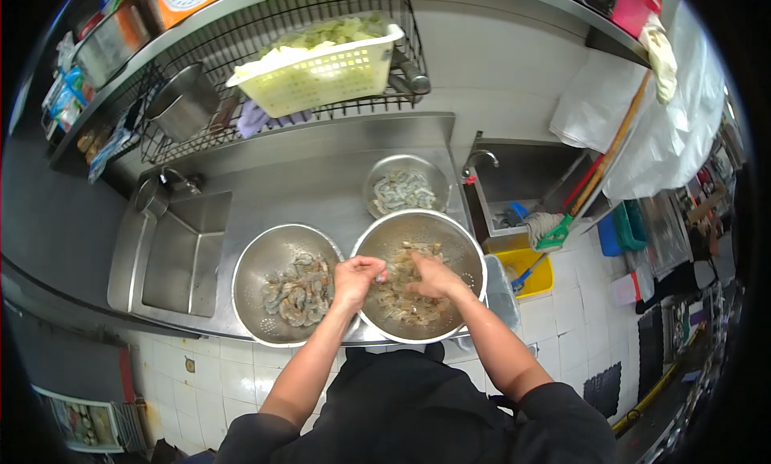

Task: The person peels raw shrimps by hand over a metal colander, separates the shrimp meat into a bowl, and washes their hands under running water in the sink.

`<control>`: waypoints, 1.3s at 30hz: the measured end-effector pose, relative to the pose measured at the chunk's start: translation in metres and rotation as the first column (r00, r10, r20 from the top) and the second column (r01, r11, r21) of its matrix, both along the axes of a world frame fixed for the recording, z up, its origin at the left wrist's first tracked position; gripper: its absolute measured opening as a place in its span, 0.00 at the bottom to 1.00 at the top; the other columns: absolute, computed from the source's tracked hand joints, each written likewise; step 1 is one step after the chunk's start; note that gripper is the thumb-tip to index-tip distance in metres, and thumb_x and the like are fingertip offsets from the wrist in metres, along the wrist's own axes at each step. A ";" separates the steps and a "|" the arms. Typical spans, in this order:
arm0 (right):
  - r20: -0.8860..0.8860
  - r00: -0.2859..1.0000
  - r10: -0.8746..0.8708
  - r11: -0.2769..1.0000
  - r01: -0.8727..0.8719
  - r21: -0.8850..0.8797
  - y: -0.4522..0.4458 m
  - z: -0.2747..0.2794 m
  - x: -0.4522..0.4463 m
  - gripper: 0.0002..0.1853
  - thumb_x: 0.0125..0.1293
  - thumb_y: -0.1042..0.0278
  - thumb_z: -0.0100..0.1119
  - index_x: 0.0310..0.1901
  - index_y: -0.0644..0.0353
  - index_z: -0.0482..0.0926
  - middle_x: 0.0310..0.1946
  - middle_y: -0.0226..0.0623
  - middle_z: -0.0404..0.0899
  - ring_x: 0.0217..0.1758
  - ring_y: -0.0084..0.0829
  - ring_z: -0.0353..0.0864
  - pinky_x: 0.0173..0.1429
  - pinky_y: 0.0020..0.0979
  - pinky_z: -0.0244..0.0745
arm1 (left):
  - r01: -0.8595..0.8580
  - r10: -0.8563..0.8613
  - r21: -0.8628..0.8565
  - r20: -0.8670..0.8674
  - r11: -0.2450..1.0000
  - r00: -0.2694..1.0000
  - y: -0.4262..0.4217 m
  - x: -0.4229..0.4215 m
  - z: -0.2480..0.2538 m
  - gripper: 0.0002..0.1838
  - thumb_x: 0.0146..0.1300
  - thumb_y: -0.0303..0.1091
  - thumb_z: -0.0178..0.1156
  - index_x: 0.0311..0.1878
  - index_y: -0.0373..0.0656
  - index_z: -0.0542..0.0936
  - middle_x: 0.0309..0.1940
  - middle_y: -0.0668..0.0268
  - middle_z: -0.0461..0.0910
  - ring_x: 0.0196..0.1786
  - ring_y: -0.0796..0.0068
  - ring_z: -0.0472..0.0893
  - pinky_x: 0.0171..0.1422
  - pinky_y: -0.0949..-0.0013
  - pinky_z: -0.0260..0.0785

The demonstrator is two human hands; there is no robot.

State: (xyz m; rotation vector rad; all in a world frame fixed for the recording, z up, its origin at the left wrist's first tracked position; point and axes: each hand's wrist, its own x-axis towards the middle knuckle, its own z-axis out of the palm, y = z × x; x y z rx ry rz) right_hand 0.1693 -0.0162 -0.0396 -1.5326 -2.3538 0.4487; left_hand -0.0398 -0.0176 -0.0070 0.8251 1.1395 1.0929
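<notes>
My left hand [359, 281] is closed in a pinch over the left rim of a large steel bowl [459, 241]. A small greyish bit shows at its fingertips, too little to name. Inside that bowl, my right hand [436, 277] reaches down with thumb and fingers apart, touching or just above a pile of brownish shrimp shells [408, 305]. To the left stands a steel colander [255, 259] with unpeeled grey shrimp [299, 291]. Behind, a smaller steel bowl [375, 177] holds pale peeled shrimp [404, 191].
A sink [185, 263] is at the left of the steel counter [281, 183]; another sink [514, 175] is at the right. A yellow basket [321, 74] of cut greens sits on the wire rack above. A yellow bucket [540, 279] and green-headed mop [554, 235] stand right.
</notes>
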 end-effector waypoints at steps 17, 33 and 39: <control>-0.801 -0.020 -0.599 0.782 -0.231 -0.579 0.057 0.024 -0.055 0.10 0.70 0.76 0.48 0.50 0.71 0.69 0.38 0.50 0.77 0.32 0.38 0.83 0.31 0.31 0.80 | 0.078 -0.150 -0.159 -0.983 0.984 -0.108 -0.004 -0.203 -0.045 0.12 0.54 0.22 0.57 0.41 0.40 0.85 0.38 0.45 0.83 0.46 0.49 0.84 0.51 0.52 0.76; -0.344 0.918 0.196 0.973 -0.139 0.183 0.003 0.060 -0.101 0.15 0.67 0.68 0.53 0.50 0.69 0.70 0.44 0.56 0.76 0.52 0.53 0.75 0.57 0.48 0.67 | 0.302 0.072 0.389 -0.707 0.870 0.704 0.012 -0.070 0.040 0.07 0.62 0.25 0.64 0.41 0.35 0.79 0.30 0.56 0.85 0.34 0.75 0.85 0.39 0.71 0.76; -0.426 0.904 0.032 0.995 0.010 0.098 0.001 0.038 -0.077 0.10 0.66 0.69 0.52 0.39 0.69 0.68 0.35 0.58 0.76 0.41 0.58 0.77 0.47 0.51 0.71 | 0.299 0.085 0.412 -0.696 0.860 0.713 0.018 0.000 0.025 0.12 0.73 0.35 0.51 0.40 0.35 0.76 0.34 0.56 0.80 0.37 0.65 0.82 0.43 0.64 0.73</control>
